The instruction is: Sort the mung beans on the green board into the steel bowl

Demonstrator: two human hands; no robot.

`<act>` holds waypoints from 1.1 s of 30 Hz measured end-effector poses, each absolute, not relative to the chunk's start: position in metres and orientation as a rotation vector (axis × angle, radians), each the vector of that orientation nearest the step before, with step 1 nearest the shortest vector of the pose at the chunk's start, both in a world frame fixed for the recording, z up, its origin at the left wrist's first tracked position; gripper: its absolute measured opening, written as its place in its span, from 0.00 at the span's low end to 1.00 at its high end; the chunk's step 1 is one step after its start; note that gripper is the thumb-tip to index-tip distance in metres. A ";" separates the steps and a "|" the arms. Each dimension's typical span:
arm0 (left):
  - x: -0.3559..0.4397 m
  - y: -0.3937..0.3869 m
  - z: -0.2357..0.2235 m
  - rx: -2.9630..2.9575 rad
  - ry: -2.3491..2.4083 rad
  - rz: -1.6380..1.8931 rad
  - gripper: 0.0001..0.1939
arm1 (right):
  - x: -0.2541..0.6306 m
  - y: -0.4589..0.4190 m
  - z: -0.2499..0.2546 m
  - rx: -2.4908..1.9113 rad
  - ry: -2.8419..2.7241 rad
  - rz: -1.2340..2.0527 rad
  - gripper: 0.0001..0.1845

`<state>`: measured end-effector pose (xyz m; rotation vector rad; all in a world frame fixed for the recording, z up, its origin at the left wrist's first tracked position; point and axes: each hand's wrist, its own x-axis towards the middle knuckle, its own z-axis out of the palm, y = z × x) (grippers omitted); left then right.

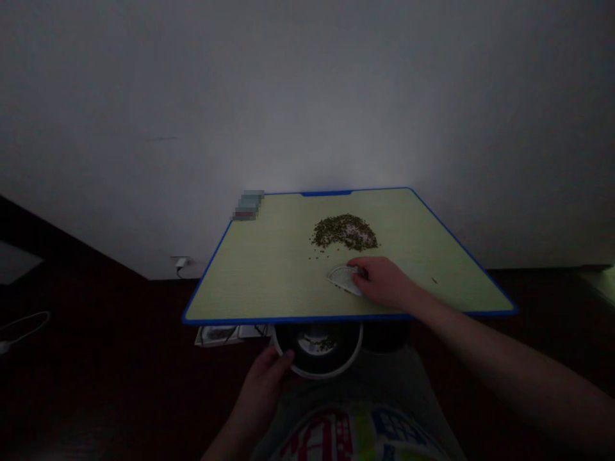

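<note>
My right hand (379, 280) grips a pale, half-round protractor (343, 277) low against the tabletop, with a few small grains along its lower edge. Beyond it lies a heap of small greenish-brown grains (336, 230), possibly beans or seeds, with strays scattered at its near side. Below the table's front edge, my left hand (269, 374) is closed on the left rim of a round bowl (321, 372). Some grains lie at the bottom of the bowl, and the table edge hides its far part.
The pale yellow table (269, 275) has a blue border and stands against a grey wall (307, 96). A blurred-out flat object (248, 205) rests at its far left corner. A small dark sliver (434, 280) lies on the right. A white plug (181, 262) sits in the wall.
</note>
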<state>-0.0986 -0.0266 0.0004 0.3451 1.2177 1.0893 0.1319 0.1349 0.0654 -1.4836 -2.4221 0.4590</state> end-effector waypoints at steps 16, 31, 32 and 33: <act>-0.098 -0.026 -0.004 0.374 1.155 1.119 0.10 | 0.098 0.088 0.067 -1.146 -2.458 0.714 0.18; -0.099 -0.026 -0.007 0.340 1.157 1.120 0.11 | 0.168 0.160 0.064 -1.625 -2.272 0.391 0.19; -0.098 -0.026 -0.006 0.335 1.163 1.119 0.10 | 0.170 0.163 0.064 -1.647 -2.270 0.379 0.19; -0.098 -0.027 -0.006 0.329 1.172 1.117 0.10 | 0.171 0.167 0.064 -1.655 -2.274 0.366 0.20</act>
